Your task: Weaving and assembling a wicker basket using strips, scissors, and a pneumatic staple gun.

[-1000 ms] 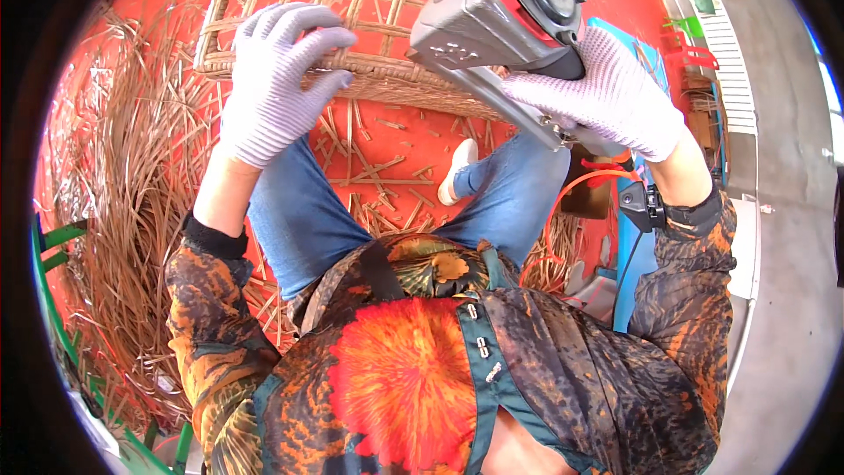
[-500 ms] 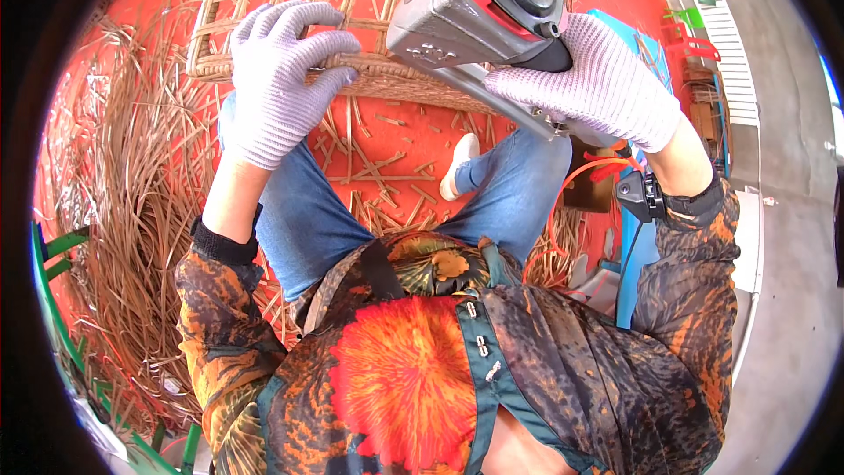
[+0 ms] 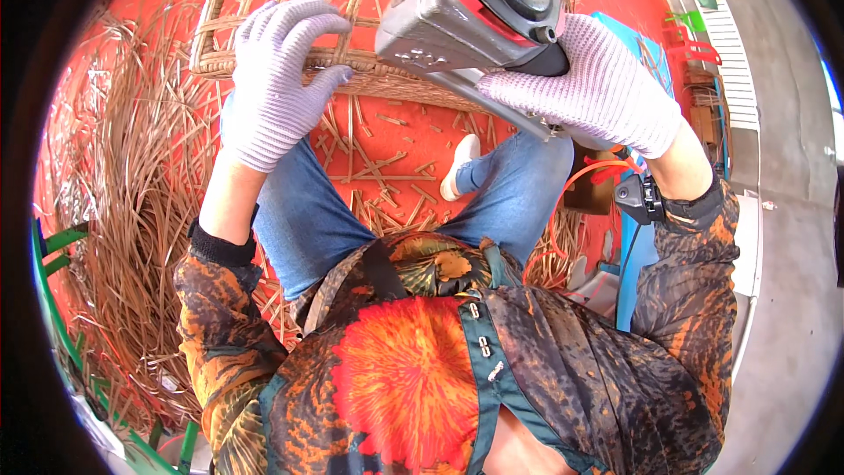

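Observation:
A woven basket frame of brown flat strands, with an open lattice on top, lies beyond my knees. My left hand, in a pale knitted glove, curls over its near left edge. The thumb lies by the near side wall and the bent fingers reach over the rim; the fingertips' contact is partly hidden. My right hand, gloved alike, is wrapped round the handle of a grey pneumatic staple gun with a black round cap. The gun's head hangs over the basket's right part and hides it.
A big heap of loose brown strands covers the red floor at left, with cut scraps between my feet. Green metal tubing stands at lower left. An orange hose runs beneath my right wrist. A blue surface is at right.
The staple gun and my right hand have shifted slightly left. My left fingers have bent a little closer to the rim, and the basket has moved slightly.

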A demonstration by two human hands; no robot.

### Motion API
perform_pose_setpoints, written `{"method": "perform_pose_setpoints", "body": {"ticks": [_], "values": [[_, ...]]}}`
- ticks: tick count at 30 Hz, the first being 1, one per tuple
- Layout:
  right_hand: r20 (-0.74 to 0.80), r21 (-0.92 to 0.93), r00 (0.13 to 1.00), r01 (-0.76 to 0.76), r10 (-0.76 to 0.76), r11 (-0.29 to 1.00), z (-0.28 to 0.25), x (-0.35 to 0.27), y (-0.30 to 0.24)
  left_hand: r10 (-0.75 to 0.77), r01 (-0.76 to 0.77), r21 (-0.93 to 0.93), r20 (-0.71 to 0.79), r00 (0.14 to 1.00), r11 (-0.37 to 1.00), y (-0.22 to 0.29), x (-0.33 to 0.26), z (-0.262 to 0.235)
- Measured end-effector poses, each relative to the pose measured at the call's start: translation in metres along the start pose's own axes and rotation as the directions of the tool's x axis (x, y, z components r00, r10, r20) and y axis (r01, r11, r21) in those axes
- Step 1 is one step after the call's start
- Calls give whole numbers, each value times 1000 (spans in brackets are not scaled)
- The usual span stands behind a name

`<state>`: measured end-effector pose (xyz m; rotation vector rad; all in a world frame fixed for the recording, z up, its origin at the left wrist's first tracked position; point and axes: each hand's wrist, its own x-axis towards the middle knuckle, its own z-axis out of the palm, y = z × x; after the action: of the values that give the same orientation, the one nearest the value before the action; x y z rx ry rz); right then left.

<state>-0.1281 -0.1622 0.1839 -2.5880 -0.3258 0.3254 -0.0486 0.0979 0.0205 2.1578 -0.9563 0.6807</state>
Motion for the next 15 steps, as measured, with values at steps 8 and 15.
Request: {"method": "perform_pose_setpoints", "body": {"ticks": [8, 15], "values": [[52, 57, 997, 45, -47, 997, 3, 18, -16, 3, -3, -2, 24, 1000, 1000, -13, -6, -7], [73, 52, 997, 27, -31, 998, 4, 21, -22, 14, -13, 18, -33, 999, 1000, -15, -3, -3]]}}
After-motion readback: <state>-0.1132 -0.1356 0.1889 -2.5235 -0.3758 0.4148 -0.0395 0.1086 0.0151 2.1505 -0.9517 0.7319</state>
